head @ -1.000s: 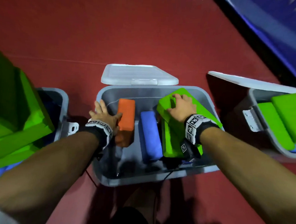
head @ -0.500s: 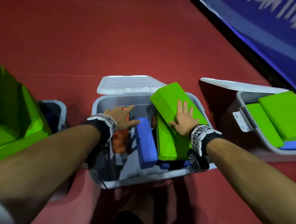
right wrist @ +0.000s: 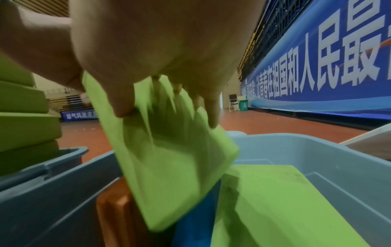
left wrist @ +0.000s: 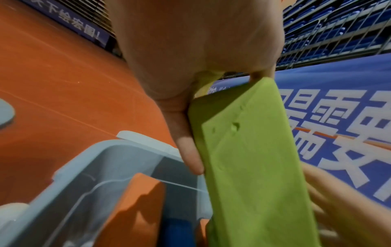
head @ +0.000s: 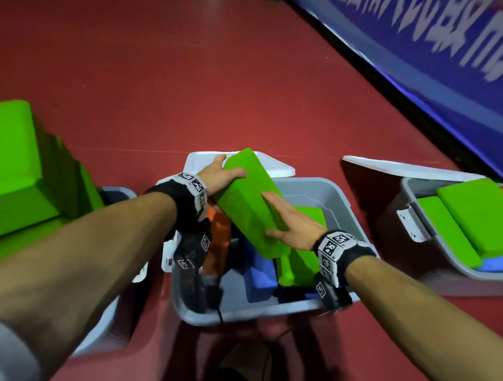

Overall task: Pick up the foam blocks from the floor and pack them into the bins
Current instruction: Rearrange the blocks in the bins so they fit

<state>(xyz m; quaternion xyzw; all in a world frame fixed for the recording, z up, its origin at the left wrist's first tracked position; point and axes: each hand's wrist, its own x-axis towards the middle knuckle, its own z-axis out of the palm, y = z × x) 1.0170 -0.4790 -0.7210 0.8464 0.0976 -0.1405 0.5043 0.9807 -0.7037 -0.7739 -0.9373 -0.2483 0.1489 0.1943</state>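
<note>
Both hands hold one flat rectangular green foam block [head: 251, 202] tilted over the middle grey plastic bin [head: 342, 208]: the left hand [head: 217, 175] grips its far end at 11 o'clock, the right hand [head: 293, 226] lies flat-fingered on its face. The upright orange foam block [head: 220, 241] and blue foam block [head: 262, 274] below leave a narrow gap, so it may wedge crooked.
</note>
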